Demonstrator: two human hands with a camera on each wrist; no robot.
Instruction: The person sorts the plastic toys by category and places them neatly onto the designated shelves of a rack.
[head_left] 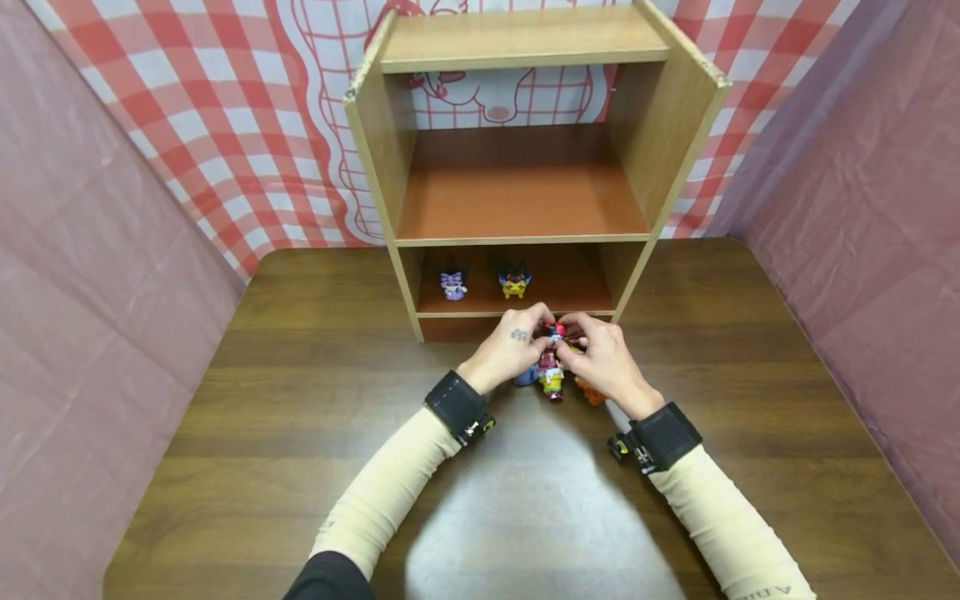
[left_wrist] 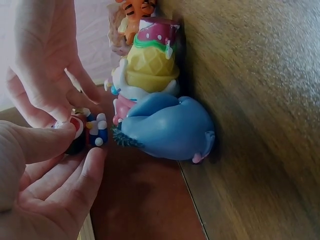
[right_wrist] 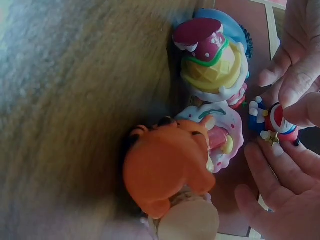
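Note:
Both hands meet in front of the shelf around a small red, white and blue figurine point(left_wrist: 92, 131). My left hand point(head_left: 507, 346) pinches it between thumb and fingers. My right hand point(head_left: 609, 357) also holds it, its thumb point(right_wrist: 305, 111) on the figurine's body. Close by stand larger figurines: a blue donkey figurine point(left_wrist: 167, 127), a figurine with a yellow waffle-cone part and a dark red top point(right_wrist: 215, 65), and an orange tiger figurine point(right_wrist: 165, 165). A pink-and-white figurine point(right_wrist: 232, 130) is partly covered by the tiger one.
A wooden shelf unit point(head_left: 521, 240) stands at the table's back. Its lower level holds a purple figurine point(head_left: 453, 286) and a yellow figurine with dark headgear point(head_left: 514, 282). The brown table point(head_left: 300, 400) runs between pink curtains, with a red checked cloth point(head_left: 217, 92) behind.

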